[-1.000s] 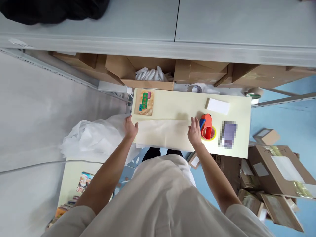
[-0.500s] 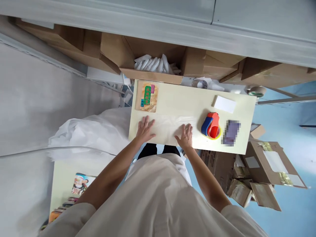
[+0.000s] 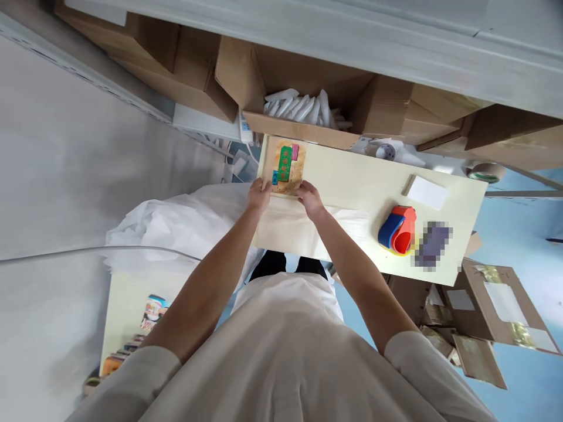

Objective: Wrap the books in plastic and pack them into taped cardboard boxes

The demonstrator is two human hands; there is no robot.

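A tan book (image 3: 299, 170) with a green title block lies at the left end of the cream table, near its back edge. My left hand (image 3: 260, 195) is closed on the book's near left corner. At the near right corner my right hand (image 3: 310, 199) grips it too, fingers bent at the edge. Below both hands, a translucent white wrapping sheet (image 3: 290, 225) is spread flat along the table's front. Whether the book is lifted off the surface, I cannot tell.
Right on the table (image 3: 343, 170) are a red and blue tape dispenser (image 3: 398, 230), a white stack (image 3: 426, 192) and a pixelated dark object (image 3: 433, 245). An open carton (image 3: 303, 130) of white packets stands behind. Cardboard boxes (image 3: 488, 305) lie right; white sheeting (image 3: 176, 225) hangs left.
Both hands have left the flat wrapping sheet and moved forward to the book, taking hold of its near corners. The view has shifted, so the table appears further right.
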